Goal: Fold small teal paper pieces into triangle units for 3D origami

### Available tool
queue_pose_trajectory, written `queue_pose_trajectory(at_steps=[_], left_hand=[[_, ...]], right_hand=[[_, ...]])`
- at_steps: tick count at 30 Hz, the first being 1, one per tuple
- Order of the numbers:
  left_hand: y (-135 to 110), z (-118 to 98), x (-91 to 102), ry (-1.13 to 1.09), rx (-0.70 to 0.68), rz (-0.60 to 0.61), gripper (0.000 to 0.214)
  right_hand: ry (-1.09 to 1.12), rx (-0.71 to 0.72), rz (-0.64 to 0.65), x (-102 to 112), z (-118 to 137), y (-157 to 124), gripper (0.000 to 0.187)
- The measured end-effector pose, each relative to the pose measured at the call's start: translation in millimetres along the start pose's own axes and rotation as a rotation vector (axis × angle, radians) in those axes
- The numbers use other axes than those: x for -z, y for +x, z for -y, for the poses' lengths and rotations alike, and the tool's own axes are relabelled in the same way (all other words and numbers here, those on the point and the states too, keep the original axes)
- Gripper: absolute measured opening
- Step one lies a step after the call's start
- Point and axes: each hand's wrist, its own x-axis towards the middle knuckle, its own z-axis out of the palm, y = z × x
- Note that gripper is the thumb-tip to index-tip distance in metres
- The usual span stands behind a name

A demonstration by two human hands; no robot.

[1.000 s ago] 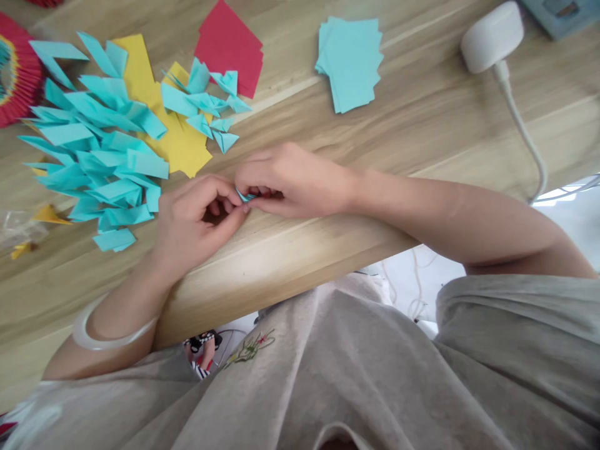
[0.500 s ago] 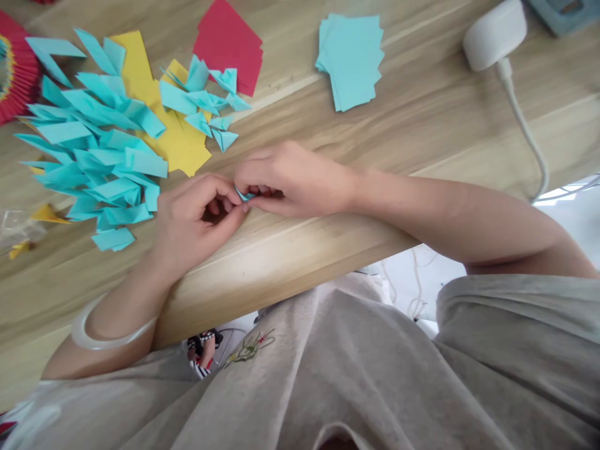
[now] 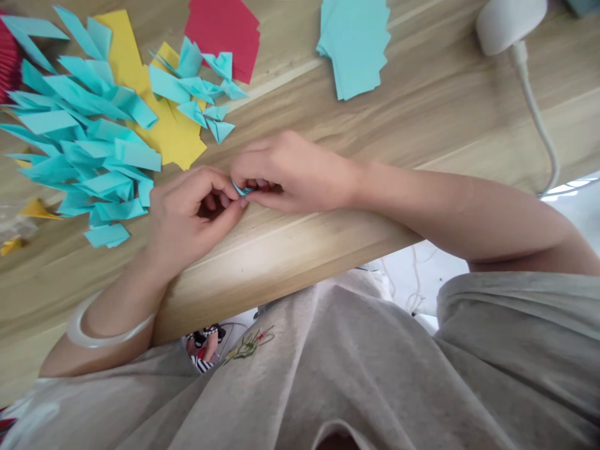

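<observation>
My left hand (image 3: 187, 219) and my right hand (image 3: 288, 172) meet near the front edge of the wooden table (image 3: 422, 119). Both pinch one small folded teal paper piece (image 3: 242, 189) between their fingertips; most of it is hidden by the fingers. A white bangle (image 3: 100, 328) sits on my left wrist. To the left of my left hand lies a heap of folded teal paper pieces (image 3: 89, 156), several of them overlapping.
Yellow sheets (image 3: 173, 134) and a red sheet (image 3: 224, 34) lie behind the hands, with a few small teal folded triangles (image 3: 206, 106) on them. A stack of teal squares (image 3: 356, 44) rests at the back. A white device with a cable (image 3: 513, 25) is at the right.
The view has shifted slightly, so everything on the table sits a little lower-left to higher in the picture. Both hands keep pinching the same teal piece with hardly any movement.
</observation>
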Motion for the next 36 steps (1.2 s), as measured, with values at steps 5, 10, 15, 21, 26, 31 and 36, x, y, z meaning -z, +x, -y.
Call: queue_pose_trajectory(at_steps=[5,10,15,21,26,31,36], left_hand=[[0.6,-2.4,2.1,-0.007,0.034,0.018,0.010],[0.7,-3.5,3.7,-0.012,0.092,0.060,0.008],[0.2,-0.5,2.7,-0.016,0.007,0.024,0.012],[1.5,-1.4,2.3,-0.027,-0.007,0.019,0.012],[2.4,-2.1,2.6,-0.022,-0.019,0.011,0.013],[2.0,-2.1,2.9,-0.020,-0.021,0.013,0.013],[1.2,-1.4,2.5,-0.014,-0.009,0.014,0.013]], right_hand=[[-0.006,-0.018,0.046,0.4,0.1,0.6,0.058],[0.002,-0.023,0.054,0.4,0.6,0.3,0.068],[0.040,-0.037,0.052,1.3,1.8,1.0,0.066],[0.073,-0.152,0.190,6.7,10.2,2.8,0.011],[0.069,-0.104,0.149,2.6,6.7,1.2,0.015],[0.041,-0.081,0.135,-0.2,3.9,-0.3,0.016],[0.039,-0.083,0.156,1.5,5.3,0.5,0.017]])
